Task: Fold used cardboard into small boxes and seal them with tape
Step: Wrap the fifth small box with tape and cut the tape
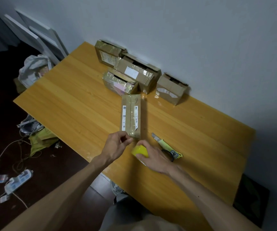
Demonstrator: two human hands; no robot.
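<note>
A narrow brown cardboard box [131, 116] with white labels lies on the wooden table [71, 97], long side pointing away from me. My left hand [116, 145] pinches the end of clear tape at the box's near end. My right hand [154, 160] grips a yellow tape roll [139, 151] just below that end. A strip of tape runs along the box's middle seam.
Several taped cardboard boxes [137, 72] stand at the table's far edge against the wall. A yellow-green utility knife [167, 145] lies right of my right hand. Bags, cables and plastic packets litter the floor at left.
</note>
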